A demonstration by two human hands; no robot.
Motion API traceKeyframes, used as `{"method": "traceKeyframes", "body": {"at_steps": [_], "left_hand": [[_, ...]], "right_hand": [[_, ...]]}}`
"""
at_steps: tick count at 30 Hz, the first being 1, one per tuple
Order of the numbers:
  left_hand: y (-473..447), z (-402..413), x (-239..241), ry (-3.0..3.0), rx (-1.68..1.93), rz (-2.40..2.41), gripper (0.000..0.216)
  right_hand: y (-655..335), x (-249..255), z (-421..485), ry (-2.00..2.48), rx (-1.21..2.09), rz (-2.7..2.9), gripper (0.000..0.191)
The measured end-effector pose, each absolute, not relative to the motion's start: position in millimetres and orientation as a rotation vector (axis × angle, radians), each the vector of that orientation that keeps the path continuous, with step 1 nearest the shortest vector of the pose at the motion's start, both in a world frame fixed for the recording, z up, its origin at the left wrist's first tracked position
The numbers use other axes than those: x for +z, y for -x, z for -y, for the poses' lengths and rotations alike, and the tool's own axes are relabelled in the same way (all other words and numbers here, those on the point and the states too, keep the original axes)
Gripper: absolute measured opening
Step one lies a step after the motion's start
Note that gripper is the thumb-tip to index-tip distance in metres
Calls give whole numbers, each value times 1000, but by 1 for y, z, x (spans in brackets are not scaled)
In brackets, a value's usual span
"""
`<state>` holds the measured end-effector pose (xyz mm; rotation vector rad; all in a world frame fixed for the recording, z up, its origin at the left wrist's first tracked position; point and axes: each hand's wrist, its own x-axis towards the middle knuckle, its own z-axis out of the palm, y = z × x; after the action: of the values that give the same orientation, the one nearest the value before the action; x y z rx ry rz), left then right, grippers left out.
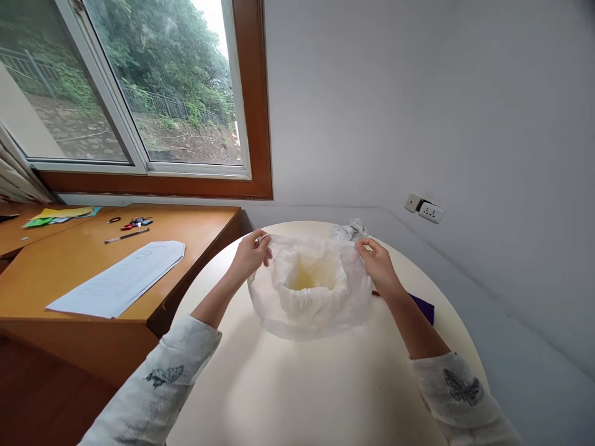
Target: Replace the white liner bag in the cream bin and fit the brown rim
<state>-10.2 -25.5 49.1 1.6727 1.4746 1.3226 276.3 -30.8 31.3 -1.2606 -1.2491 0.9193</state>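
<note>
A thin, translucent white plastic bag (pixel 311 310) is spread over and around a round, open container on the table, its film sagging into the opening. Through the film the inside of the container (pixel 310 274) looks pale yellow; its outer wall is veiled by the plastic. At the bag's far left edge, my left hand (pixel 253 253) pinches the film between thumb and fingers. On the far right edge, my right hand (pixel 376 263) pinches the film as well. The bag's edge stretches between both hands.
Behind the bag lies a crumpled clear plastic piece (pixel 351 230) on the round cream table (pixel 297 384). A dark purple item (pixel 422 308) sits beyond my right forearm. On the wooden desk (pixel 204 223) at left are papers (pixel 123 275), a pen (pixel 127 236) and keys (pixel 136 223).
</note>
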Motion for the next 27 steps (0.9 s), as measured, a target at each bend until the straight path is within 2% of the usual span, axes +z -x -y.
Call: {"method": "traceKeyframes", "body": {"at_steps": [9,17,22,27], "left_hand": [[17,47,74,-1720,1409,-1397,23],[44,102,104,-1809,1211,-1276,22],[63,133,102,-1865,874,-1282,20],[54,159,70,-1784,497,-1166,23]], "right_hand": [[-293,47,41,1068,955,1154,32],[-321,72,92,1006,1056,1200,33],[-351,58,122,929,1304,1476,29],[-336,43,142,782,1546,1996,14]]}}
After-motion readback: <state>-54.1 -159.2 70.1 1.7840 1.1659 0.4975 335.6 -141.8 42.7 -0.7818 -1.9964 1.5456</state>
